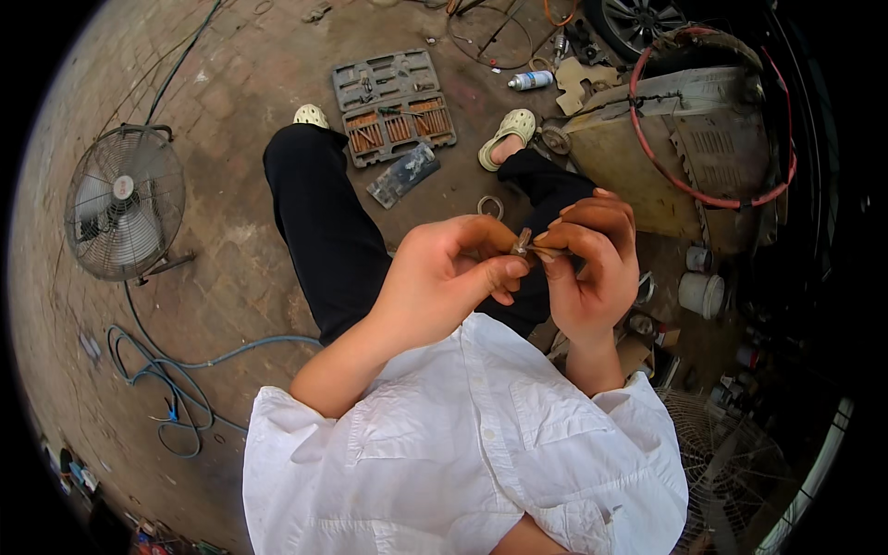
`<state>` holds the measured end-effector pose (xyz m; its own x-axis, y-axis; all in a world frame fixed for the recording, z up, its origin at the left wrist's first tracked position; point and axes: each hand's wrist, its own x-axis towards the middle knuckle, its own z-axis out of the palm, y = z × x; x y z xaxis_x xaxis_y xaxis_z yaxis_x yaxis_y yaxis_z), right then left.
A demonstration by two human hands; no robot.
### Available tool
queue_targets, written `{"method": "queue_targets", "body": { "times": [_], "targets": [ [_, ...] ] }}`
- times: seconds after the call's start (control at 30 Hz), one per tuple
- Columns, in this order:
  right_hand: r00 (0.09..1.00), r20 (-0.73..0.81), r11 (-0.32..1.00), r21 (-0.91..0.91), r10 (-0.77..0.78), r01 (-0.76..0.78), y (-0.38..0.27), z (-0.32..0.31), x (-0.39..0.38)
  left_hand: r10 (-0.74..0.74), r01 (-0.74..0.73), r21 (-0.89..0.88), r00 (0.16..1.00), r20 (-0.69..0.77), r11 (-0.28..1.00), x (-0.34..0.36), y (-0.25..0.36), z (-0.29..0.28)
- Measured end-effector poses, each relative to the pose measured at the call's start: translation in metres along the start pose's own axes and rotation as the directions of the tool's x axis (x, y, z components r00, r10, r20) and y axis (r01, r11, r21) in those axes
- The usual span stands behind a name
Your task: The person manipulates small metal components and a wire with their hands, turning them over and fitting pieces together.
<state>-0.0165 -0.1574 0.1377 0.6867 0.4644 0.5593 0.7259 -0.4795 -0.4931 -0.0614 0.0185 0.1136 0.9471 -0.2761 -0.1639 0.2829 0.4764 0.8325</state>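
My left hand (439,273) is closed, with thumb and forefinger pinching a small, shiny brownish metal piece (524,239) that points upward. My right hand (597,264) is closed beside it, its thumb and fingertips pressed together at the same piece. Something thin seems to lie between those right fingertips, but it is too small to make out. Both hands are raised in front of my white shirt, above my lap. On the floor beyond lies an open grey case (393,104) with rows of rust-coloured bits in its nearer half.
A dark, worn flat packet (404,175) lies by the case. A fan (125,202) stands at left, near a coiled blue hose (171,370). At right are a spray can (530,80), a red hoop (636,120) against a large dirty panel (680,171), and a white bucket (701,294).
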Motion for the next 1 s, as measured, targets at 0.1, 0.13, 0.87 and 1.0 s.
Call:
{"method": "queue_targets", "body": {
  "times": [0.1,0.13,0.87,1.0],
  "targets": [
    [1.000,-0.020,1.000,0.018,0.016,-0.016,0.000,0.004,0.000,0.023,-0.022,-0.069,0.999,0.022,0.997,-0.001,-0.002,0.002],
    [0.998,-0.034,0.996,0.072,0.057,-0.054,0.001,0.004,0.000,0.034,-0.032,-0.072,0.999,0.029,0.997,0.000,0.000,0.002],
    [1.000,0.019,1.000,0.022,-0.008,0.008,-0.001,0.001,0.005,0.013,-0.013,0.058,1.000,0.002,0.998,0.001,0.004,-0.003],
    [1.000,0.019,0.999,0.031,-0.009,0.008,-0.003,0.002,0.006,0.027,-0.026,-0.009,0.999,0.033,1.000,0.002,-0.001,-0.003]
  ]
}}
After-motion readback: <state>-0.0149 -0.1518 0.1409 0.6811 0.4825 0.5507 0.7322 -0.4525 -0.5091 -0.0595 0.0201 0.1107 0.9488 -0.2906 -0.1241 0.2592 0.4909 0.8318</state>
